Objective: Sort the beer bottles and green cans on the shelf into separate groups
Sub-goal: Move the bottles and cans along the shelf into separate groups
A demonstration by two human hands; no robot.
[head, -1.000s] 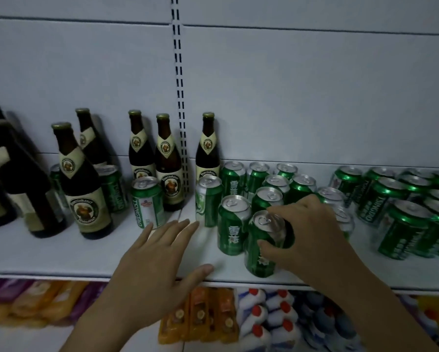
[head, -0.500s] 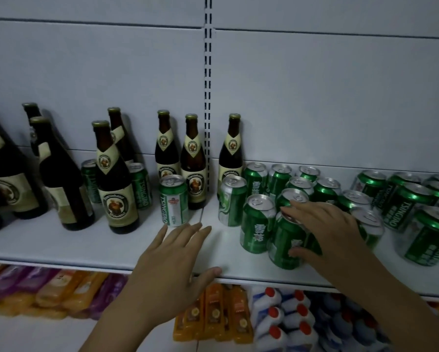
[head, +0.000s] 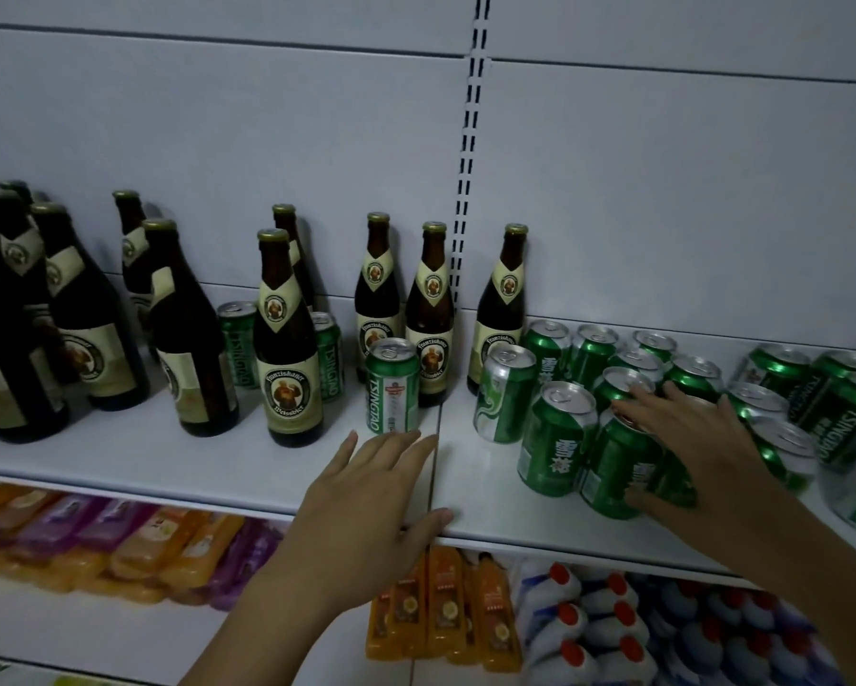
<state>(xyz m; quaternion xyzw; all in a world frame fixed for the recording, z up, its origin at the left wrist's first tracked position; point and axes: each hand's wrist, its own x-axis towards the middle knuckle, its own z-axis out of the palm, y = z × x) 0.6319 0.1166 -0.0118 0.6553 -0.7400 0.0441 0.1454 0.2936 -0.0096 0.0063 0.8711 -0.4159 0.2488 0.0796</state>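
Right hand [head: 703, 453]: spread over the front green can [head: 619, 467], fingertips on its lid, thumb against its lower side; loosely cupped, not clenched.
Left hand [head: 366, 497]: flat and open, fingers extended, thumb on the front edge of the shelf [head: 168, 453].
Tsingtao can [head: 391, 386]: upright just beyond the left fingertips, not touched.
Green cans [head: 589, 354]: clustered upright on the shelf's right half.
Franziskaner bottles [head: 289, 349]: upright on the left half and along the back panel; two Tsingtao cans standing among them.

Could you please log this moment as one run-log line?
left hand: flat on shelf, empty | right hand: on green can | Tsingtao can: among bottles
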